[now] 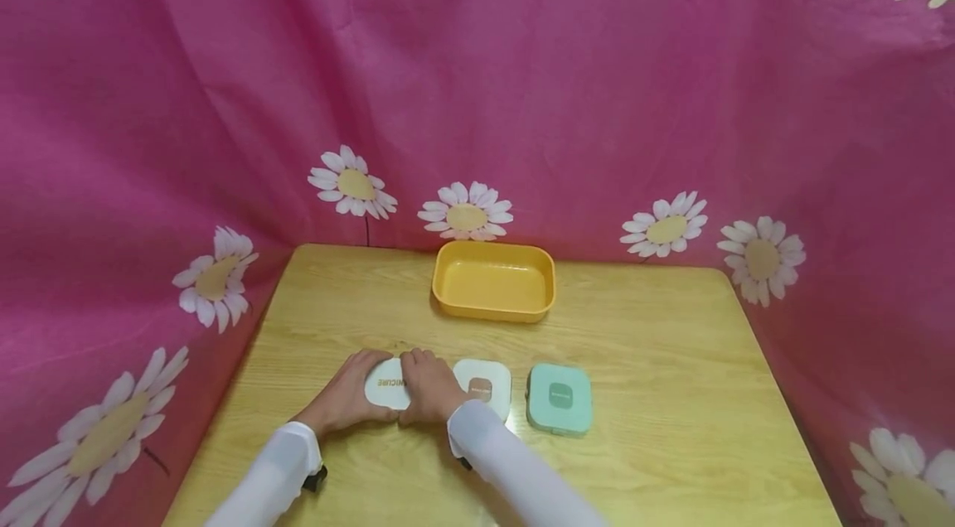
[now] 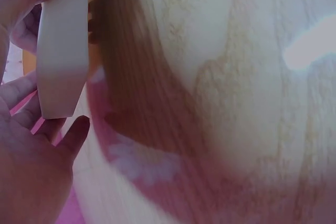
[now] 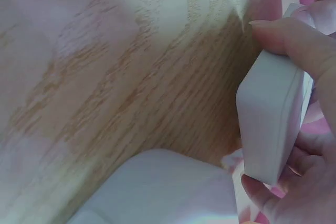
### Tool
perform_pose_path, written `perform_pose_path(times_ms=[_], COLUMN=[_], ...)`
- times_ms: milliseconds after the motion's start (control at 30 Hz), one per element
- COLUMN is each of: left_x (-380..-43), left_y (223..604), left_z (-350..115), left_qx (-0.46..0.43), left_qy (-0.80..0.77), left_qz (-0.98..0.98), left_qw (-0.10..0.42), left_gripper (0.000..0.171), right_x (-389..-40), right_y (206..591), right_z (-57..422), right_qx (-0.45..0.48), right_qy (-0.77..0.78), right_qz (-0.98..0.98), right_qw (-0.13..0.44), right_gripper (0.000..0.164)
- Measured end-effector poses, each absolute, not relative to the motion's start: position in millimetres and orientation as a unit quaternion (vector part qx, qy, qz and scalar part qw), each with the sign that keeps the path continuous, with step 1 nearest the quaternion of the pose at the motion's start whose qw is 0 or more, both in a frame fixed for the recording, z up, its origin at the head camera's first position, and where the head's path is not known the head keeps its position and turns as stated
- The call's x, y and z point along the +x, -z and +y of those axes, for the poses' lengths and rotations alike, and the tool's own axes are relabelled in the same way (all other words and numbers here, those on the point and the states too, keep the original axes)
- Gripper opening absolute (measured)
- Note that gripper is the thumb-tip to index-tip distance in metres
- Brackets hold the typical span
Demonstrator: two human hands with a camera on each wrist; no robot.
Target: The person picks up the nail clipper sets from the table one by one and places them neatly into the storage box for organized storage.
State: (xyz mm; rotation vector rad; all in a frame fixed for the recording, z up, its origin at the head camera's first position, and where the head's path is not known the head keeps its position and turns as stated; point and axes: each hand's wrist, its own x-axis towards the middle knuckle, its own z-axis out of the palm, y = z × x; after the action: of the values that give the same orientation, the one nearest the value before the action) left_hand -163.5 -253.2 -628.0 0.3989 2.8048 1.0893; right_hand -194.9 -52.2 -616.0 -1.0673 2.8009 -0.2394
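Note:
A white manicure case [image 1: 384, 384] with gold lettering, partly covered by fingers, is gripped from both sides. My left hand [image 1: 346, 396] holds its left end, fingers along the far edge and thumb along the near one. On the other end my right hand [image 1: 431, 386] grips it the same way. Both wrist views show the side of the case [image 2: 63, 51] lifted above the table, fingers curled round its edges. Just right of it lies a white square case [image 1: 488, 382] with a brown label, partly hidden by the right hand and sleeve.
A mint green square case [image 1: 559, 418] lies to the right of the white one. An orange-yellow rectangular tub [image 1: 492, 314] stands at the back of the wooden table [image 1: 656, 345]. A pink curtain [image 1: 567, 96] with daisies hangs behind the table and along its sides.

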Motion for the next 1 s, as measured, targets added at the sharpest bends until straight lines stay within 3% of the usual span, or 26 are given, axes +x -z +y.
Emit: perform_pose_path(times_ms=[200,500,1000], left_x=[-167.6,-169.7,-184.6], left_y=[617.7,599.6,592.6], left_z=[-248.4,-235.6,-197.3], left_qx=[0.148,0.142,0.158], left_qy=[-0.368,-0.376,-0.407], left_qz=[0.916,0.909,0.890], left_qw=[0.055,0.107,0.131], left_gripper=[0.097,0.103,0.107], right_x=[-199.8,-201.0,-207.7], right_y=[612.7,598.1,584.6], right_z=[-43.1,-21.5,21.5], right_qx=[-0.355,-0.347,-0.318], right_qy=[0.117,0.155,0.176], right_qz=[0.926,0.922,0.928], right_qw=[0.051,0.075,0.077], right_gripper=[0.096,0.094,0.094])
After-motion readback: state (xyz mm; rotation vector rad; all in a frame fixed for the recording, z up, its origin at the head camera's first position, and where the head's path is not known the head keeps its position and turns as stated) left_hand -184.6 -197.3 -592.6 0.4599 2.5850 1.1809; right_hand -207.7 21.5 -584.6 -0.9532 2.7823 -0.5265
